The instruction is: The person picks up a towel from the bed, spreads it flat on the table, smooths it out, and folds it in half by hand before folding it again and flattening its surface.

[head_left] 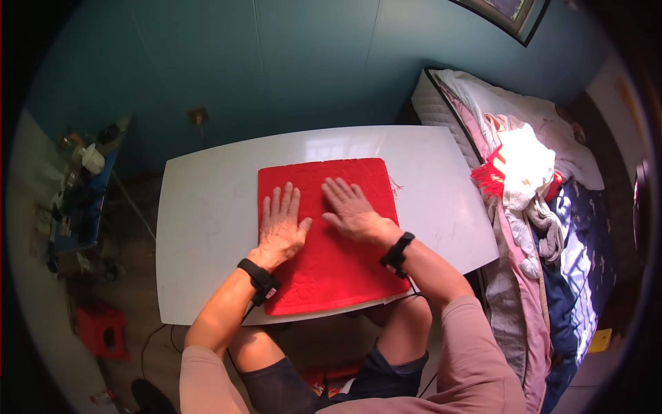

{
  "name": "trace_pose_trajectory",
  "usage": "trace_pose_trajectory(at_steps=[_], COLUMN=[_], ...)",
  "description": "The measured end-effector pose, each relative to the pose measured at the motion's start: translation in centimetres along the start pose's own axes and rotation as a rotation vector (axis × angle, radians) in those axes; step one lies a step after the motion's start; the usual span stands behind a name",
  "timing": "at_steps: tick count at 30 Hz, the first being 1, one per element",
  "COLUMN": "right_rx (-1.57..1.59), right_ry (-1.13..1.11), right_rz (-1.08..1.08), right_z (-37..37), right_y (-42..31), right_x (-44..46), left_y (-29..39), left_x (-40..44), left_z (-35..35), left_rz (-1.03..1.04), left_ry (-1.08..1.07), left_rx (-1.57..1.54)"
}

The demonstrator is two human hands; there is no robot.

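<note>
1. L hand (pixel 281 224): palm down, fingers extended & slightly spread, pointing away from the person; thumb out to the R. Forearm comes up from lower L, black wristband (pixel 259 277) on.
2. R hand (pixel 353 214): palm down too, fingers straight, angled fwd & to the L; thumb aimed twd L hand. Forearm comes in from lower R, 2nd black band (pixel 396 255) at wrist.
3. Grip, both: released, nothing grasped; hands laid flat, well apart, thumbs nearest e/o.
4. Folded red cloth (pixel 338 269): under both hands, flat on white counter (pixel 200 234), abt mid-width. L hand is by its L edge; R hand is on upper R part, inboard of R edge. Red shows btwn hands, beyond fingertips & twd the person.
5. Cloth's near edge is just beside counter's near edge; far edge stops short of counter's far side. Few pale loose threads (pixel 396 186) at upper R edge.
6. R of counter: bed w/ heaped clothes (pixel 527 165). Lower L: red stool (pixel 102 332) on floor.
</note>
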State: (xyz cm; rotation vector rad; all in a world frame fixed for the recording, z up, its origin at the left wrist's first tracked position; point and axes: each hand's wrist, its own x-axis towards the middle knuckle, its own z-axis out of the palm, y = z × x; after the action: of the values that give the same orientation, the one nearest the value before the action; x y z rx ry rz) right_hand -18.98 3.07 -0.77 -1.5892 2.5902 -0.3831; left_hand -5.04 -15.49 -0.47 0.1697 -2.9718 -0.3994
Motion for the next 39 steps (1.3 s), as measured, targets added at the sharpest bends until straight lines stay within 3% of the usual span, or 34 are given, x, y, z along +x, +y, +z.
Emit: trace_pose_trajectory(at_steps=[2, 9, 13, 19, 21, 26, 30, 32, 34, 39], right_rx=[-0.11, -0.116, -0.046, -0.005, -0.147, -0.092, -0.076, -0.039, -0.001, -0.051], right_ry=[-0.043, 0.035, 0.071, 0.153, 0.123, 0.075, 0.122, 0.106, 0.08, 0.029], right_rz=[-0.064, 0.241, 0.348, 0.228, 0.105, 0.084, -0.025, -0.052, -0.09, -0.107], right_z=[1.5, -0.5, -1.3, -3.8, -4.2, -4.1, -2.6, -0.9, 0.8, 0.8], right_y=[-1.3, 6.2, 9.3, 8.0, 7.1, 4.7, 0.3, -2.3, -4.2, -2.2], right_x=[-0.4, -5.2, -7.6, -10.7, -12.8, -15.4, -12.9, -10.8, -9.4, -9.9], left_y=[0.5, -4.0, -4.2, -3.1, -2.5, -1.6, 1.1, 2.5, 3.1, 1.7], left_x=[-1.3, -3.2, -3.7, -6.4, -9.3, -14.2, -11.8, -9.8, -8.8, -9.0], left_z=[2.3, 0.9, 0.3, -1.2, -1.8, -2.2, -2.3, -0.6, 0.5, 1.1], left_rz=[0.037, -0.146, -0.15, -0.071, 0.047, 0.092, 0.047, 0.102, 0.11, 0.129], left_ry=[-0.069, -0.077, -0.074, -0.077, -0.167, -0.235, -0.222, -0.062, -0.036, -0.095], left_rx=[0.067, 0.033, 0.089, 0.136, 0.166, 0.118, 0.064, 0.048, 0.049, 0.089])
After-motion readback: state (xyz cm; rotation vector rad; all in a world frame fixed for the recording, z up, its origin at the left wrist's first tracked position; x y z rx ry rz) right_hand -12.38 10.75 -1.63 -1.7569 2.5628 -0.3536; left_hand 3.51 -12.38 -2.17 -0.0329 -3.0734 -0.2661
